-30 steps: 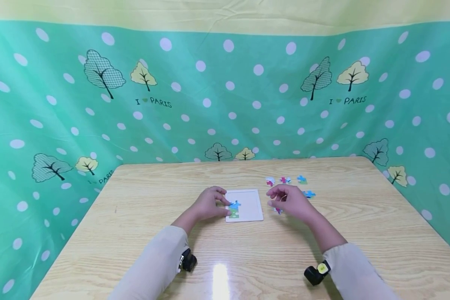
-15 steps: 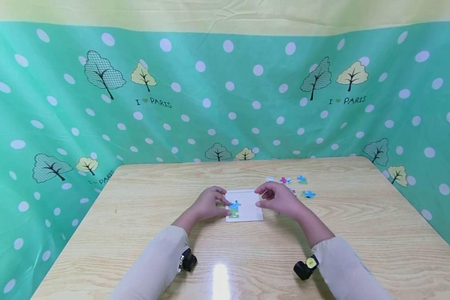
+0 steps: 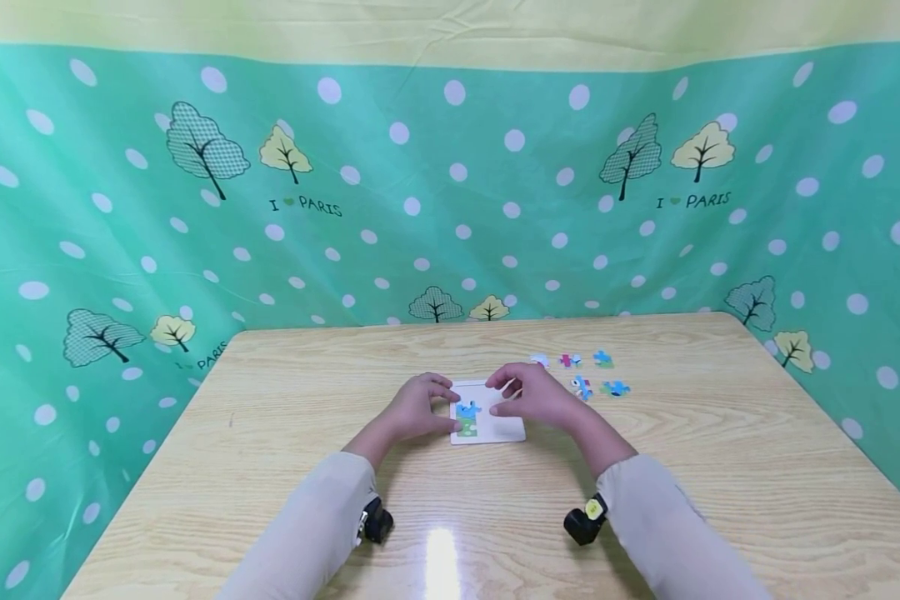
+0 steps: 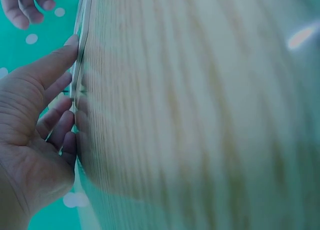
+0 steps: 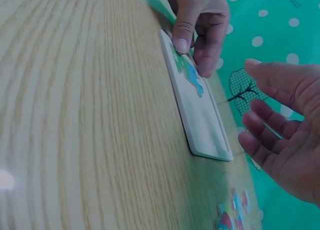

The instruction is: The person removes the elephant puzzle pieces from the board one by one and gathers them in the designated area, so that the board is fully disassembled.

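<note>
A white puzzle tray (image 3: 501,431) lies flat on the table, with joined blue and green jigsaw pieces (image 3: 467,419) at its left side. My left hand (image 3: 416,407) rests on that side, thumb on the green part and fingers farther back along the edge. In the right wrist view, the thumb presses beside the jigsaw pieces (image 5: 195,79). My right hand (image 3: 537,397) hovers over the tray's right half, fingers loosely bent and thumb apart. The right wrist view shows nothing between its fingers (image 5: 265,117).
Several loose jigsaw pieces lie right of the tray, among them a pink and white piece (image 3: 570,361), a blue and green piece (image 3: 603,359) and a blue piece (image 3: 616,388). A green dotted curtain (image 3: 450,208) hangs behind the wooden table (image 3: 330,367).
My right hand has moved left, from beside the loose pieces to above the tray, uncovering a blue and red piece. The left hand stays where it was.
</note>
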Action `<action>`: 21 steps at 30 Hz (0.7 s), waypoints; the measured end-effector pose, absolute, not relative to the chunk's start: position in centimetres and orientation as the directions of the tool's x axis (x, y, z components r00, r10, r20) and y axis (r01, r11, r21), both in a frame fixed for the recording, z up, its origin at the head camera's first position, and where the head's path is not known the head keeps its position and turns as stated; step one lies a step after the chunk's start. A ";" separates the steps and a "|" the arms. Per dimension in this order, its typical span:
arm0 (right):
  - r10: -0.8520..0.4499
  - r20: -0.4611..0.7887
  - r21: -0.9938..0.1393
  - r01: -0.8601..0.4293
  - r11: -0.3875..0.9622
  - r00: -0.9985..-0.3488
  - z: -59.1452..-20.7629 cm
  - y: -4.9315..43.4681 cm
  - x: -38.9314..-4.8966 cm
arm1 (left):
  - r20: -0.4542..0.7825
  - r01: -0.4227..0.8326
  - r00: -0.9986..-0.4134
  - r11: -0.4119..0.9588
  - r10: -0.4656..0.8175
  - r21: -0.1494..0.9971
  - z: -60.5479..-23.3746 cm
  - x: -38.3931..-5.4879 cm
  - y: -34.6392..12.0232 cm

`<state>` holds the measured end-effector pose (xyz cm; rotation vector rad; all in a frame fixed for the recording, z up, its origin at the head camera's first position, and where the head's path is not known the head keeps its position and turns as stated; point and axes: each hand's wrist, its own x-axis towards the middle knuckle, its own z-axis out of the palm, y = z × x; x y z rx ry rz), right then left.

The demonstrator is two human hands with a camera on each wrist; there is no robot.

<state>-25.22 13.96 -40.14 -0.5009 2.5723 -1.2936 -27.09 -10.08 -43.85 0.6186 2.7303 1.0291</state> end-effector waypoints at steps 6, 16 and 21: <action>-0.400 -0.072 -0.787 -0.195 0.586 -0.913 -40.7 12.7 -25.8 | 0.025 0.358 -0.893 0.676 0.449 0.644 -44.0 -27.3 -10.2; -0.368 -0.112 -0.720 -0.180 0.670 -0.923 -42.6 11.2 -26.8 | 0.012 0.351 -0.895 0.686 0.446 0.637 -43.9 -27.2 -10.1; -0.375 -0.096 -0.686 -0.212 0.696 -0.922 -43.1 10.7 -26.9 | 0.009 0.347 -0.897 0.690 0.442 0.635 -43.9 -27.2 -10.1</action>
